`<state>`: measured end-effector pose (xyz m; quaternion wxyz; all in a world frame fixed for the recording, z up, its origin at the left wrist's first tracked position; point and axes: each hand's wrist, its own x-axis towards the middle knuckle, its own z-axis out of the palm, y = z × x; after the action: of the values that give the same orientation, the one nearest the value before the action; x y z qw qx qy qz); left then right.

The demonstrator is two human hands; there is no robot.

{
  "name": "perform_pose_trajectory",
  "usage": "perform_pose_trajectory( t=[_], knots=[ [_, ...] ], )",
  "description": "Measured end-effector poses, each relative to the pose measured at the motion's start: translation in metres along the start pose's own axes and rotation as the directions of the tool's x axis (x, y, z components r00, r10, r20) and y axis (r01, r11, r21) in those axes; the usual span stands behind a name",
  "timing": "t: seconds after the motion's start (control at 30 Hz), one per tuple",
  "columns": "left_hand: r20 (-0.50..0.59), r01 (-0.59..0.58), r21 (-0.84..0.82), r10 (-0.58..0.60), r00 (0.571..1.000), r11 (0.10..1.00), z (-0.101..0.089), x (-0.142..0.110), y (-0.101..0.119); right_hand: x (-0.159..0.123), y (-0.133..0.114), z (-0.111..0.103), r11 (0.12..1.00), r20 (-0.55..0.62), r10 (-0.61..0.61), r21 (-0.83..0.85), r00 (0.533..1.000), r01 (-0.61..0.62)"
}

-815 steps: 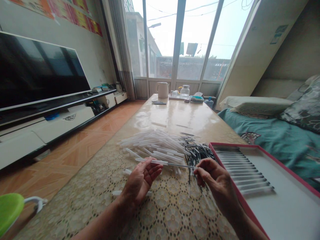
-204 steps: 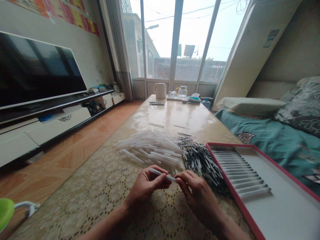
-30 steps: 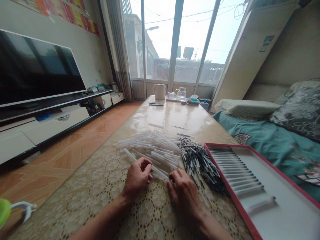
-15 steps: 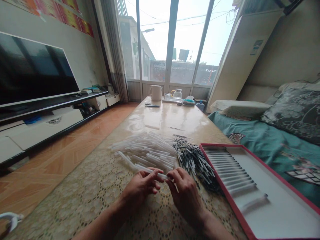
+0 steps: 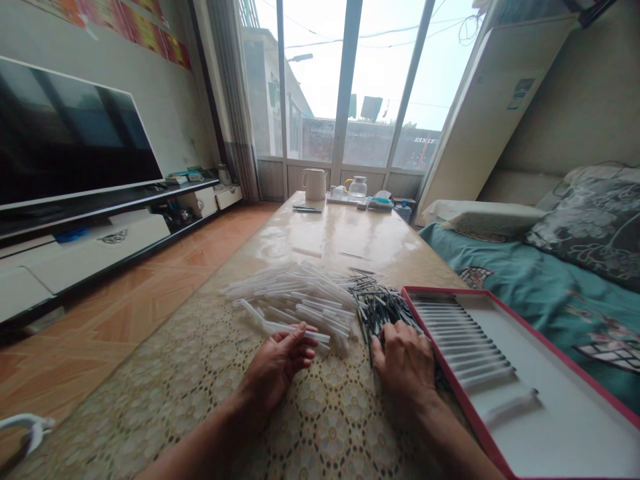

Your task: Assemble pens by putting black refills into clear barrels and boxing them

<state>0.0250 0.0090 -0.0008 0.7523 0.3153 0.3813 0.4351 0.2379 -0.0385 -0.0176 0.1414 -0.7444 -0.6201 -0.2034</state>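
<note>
My left hand (image 5: 285, 363) is closed around a clear whitish plastic tube (image 5: 320, 338), pinched between thumb and fingers. Just beyond it lies a loose heap of similar tubes (image 5: 295, 290). My right hand (image 5: 405, 357) rests with bent fingers on a pile of thin black-and-white pen refills (image 5: 380, 307). Its fingertips are down among the refills, and what they grip is hidden. To the right, a shallow red-rimmed box (image 5: 565, 413) has a white inside. A row of whitish pens with dark ends (image 5: 450, 333) lies along its left side, one set apart nearer me.
The table (image 5: 200, 393) has a patterned, glossy cover. At its far end stand a beige kettle (image 5: 314, 184), a glass jug (image 5: 358, 189) and a tissue pack (image 5: 381, 201). A bed or sofa with a teal cover (image 5: 500, 267) runs along the right.
My right hand has moved right, from the tube in front of me to the pile of refills. My left hand stays nearly in place, still holding the tube.
</note>
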Motion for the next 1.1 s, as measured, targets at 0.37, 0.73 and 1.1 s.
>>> perform_pose_trajectory(
  t=[0.37,0.73,1.1],
  knots=[
    [-0.100,-0.033,-0.120,0.021,0.995,0.992,-0.001,0.004,0.000,0.004,0.001,-0.011,0.941,-0.031,0.084,0.331,0.996,-0.069],
    [-0.157,-0.069,-0.189,0.039,0.987,0.979,0.001,0.003,0.004,-0.012,-0.030,-0.030,0.637,-0.082,-0.105,0.760,0.991,0.131],
    [-0.170,-0.070,-0.186,0.038,0.985,0.980,0.000,0.003,0.004,-0.011,-0.029,-0.030,0.651,-0.080,-0.102,0.748,0.992,0.128]
  ],
)
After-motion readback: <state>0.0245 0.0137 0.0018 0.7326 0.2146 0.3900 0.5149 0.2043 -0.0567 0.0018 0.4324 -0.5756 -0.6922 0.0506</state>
